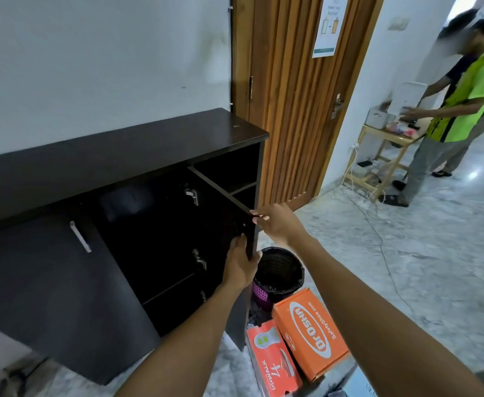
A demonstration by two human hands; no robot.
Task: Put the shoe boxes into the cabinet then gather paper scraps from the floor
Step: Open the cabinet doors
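A dark brown cabinet (114, 156) stands against the white wall. Its right door (223, 222) is swung open toward me, showing dark shelves inside. My left hand (239, 265) grips the door's free edge low down. My right hand (275, 222) pinches the door's top corner. Two orange shoe boxes lie on the floor below: a larger one (310, 333) with a white oval logo and a smaller one (273, 359) beside it. A pale box corner (358, 388) shows at the bottom edge. Paper scraps (253, 318) lie between the door and the boxes.
A black mesh bin (278, 273) with a purple base stands right of the door. The left cabinet door (54, 282) is closed. A wooden room door (300, 90) is behind. Two persons (449, 116) stand by a small wooden table (378, 156); a cable (383, 245) crosses the marble floor.
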